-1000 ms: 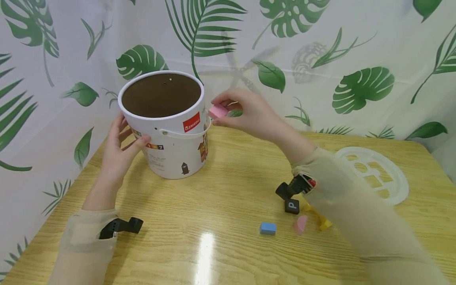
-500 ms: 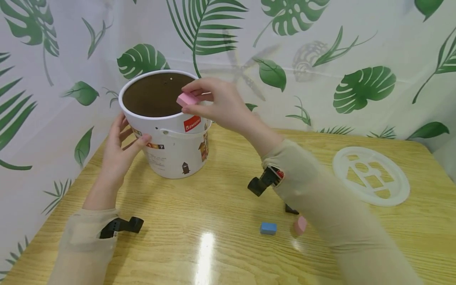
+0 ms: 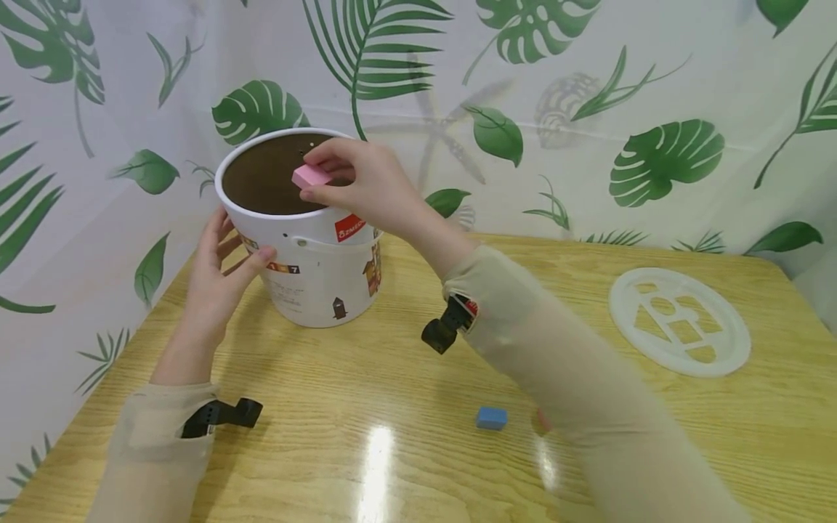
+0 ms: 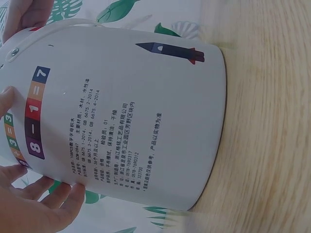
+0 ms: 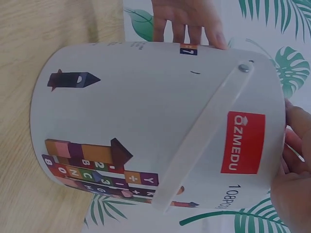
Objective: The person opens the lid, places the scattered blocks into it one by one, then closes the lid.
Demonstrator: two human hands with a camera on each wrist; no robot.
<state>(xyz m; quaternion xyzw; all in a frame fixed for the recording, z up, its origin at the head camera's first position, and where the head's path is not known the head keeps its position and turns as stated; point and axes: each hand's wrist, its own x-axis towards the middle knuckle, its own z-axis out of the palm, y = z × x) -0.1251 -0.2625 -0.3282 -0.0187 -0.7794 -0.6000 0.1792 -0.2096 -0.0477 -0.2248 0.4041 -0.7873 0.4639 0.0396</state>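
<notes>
We list: pink block (image 3: 310, 176), unreleased.
Right hand (image 3: 369, 180) pinches it; left hand (image 3: 219, 283) grips OZMEDU bucket (image 3: 320, 283); blue block (image 3: 492, 418) outside, four o'clock.

The right sleeve (image 3: 556, 363) hides most of a pinkish piece (image 3: 543, 421) at near right. The floor of the white bucket (image 3: 314, 280) is out of sight; the right hand (image 3: 375, 185) covers part of the red label (image 3: 348, 229).
</notes>
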